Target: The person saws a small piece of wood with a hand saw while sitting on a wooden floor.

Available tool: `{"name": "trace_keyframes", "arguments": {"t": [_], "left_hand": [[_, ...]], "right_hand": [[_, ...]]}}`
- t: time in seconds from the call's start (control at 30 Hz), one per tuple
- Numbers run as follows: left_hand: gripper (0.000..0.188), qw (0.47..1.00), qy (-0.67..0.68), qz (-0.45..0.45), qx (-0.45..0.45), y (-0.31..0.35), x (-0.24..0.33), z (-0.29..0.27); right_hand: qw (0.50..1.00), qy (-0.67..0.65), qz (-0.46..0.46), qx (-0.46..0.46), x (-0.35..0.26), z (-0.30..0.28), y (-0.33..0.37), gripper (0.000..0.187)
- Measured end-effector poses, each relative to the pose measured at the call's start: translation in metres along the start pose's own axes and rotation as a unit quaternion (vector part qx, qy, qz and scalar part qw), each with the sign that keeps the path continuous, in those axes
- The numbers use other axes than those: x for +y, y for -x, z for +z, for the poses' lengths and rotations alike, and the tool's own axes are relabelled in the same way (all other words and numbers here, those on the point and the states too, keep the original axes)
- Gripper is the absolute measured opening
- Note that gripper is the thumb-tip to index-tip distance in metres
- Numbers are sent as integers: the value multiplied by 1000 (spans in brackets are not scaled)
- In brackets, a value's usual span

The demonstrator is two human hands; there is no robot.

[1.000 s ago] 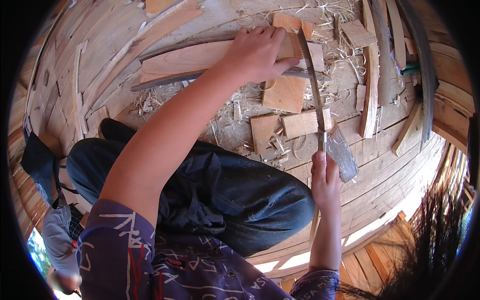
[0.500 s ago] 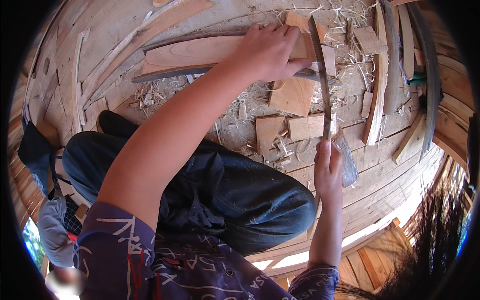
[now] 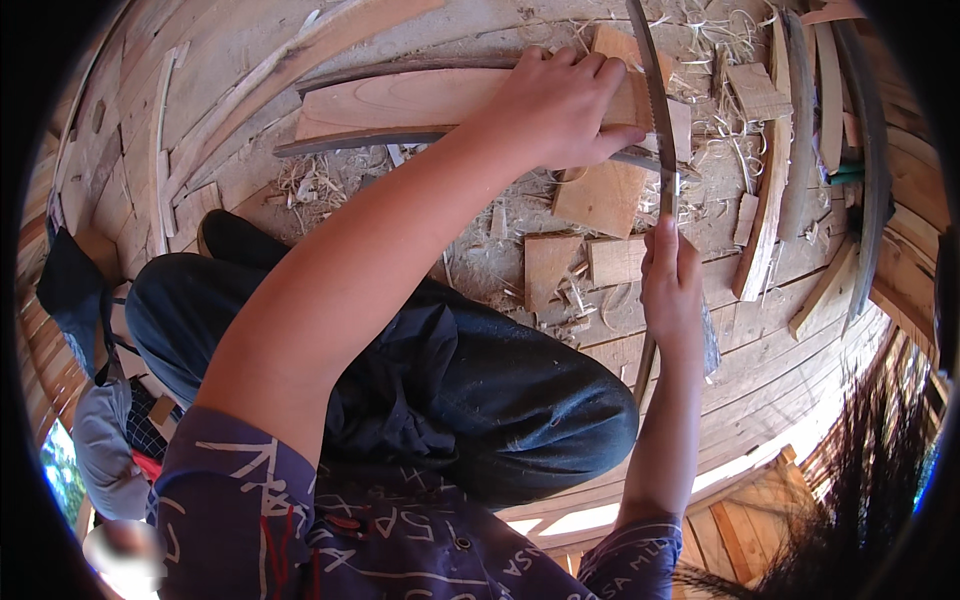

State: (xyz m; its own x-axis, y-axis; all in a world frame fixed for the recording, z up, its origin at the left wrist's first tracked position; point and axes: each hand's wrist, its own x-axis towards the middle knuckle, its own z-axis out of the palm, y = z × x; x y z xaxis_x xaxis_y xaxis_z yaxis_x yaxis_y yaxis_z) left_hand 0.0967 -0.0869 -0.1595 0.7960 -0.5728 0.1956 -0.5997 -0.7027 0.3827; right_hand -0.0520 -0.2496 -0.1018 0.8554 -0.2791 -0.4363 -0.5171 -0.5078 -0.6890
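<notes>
My left hand (image 3: 556, 108) presses down on a long curved wooden plank (image 3: 400, 98) that lies across the plank floor, fingers curled over its right end. My right hand (image 3: 670, 285) grips a long thin curved saw blade (image 3: 655, 100), which runs up from the hand and crosses the plank just right of my left fingers. My dark-trousered knee (image 3: 480, 390) is folded below the plank.
Several cut wood blocks (image 3: 600, 195) and pale shavings (image 3: 310, 185) lie around the plank. Curved wooden strips (image 3: 768, 200) lie at the right, thin laths (image 3: 160, 150) at the left. Another person's clothing (image 3: 110, 430) shows at the lower left.
The saw blade and my right hand have slid upward and away from me across the plank. My left hand has stayed on the plank.
</notes>
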Motion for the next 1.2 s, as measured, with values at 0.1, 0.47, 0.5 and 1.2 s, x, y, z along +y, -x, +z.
{"name": "trace_keyframes", "arguments": {"t": [0.1,0.47,0.5,1.2], "left_hand": [[60,1000,-6,-4,2,1,-7,-3],[60,999,15,10,28,1,0,1],[60,1000,15,6,19,1,0,0],[66,999,-24,-26,-17,-2,-4,2]], "right_hand": [[999,-5,32,-10,18,-13,53,52],[1000,18,-7,21,-3,5,-13,53],[999,11,47,-2,-8,4,-15,54],[998,-14,58,-9,16,-14,62,51]]}}
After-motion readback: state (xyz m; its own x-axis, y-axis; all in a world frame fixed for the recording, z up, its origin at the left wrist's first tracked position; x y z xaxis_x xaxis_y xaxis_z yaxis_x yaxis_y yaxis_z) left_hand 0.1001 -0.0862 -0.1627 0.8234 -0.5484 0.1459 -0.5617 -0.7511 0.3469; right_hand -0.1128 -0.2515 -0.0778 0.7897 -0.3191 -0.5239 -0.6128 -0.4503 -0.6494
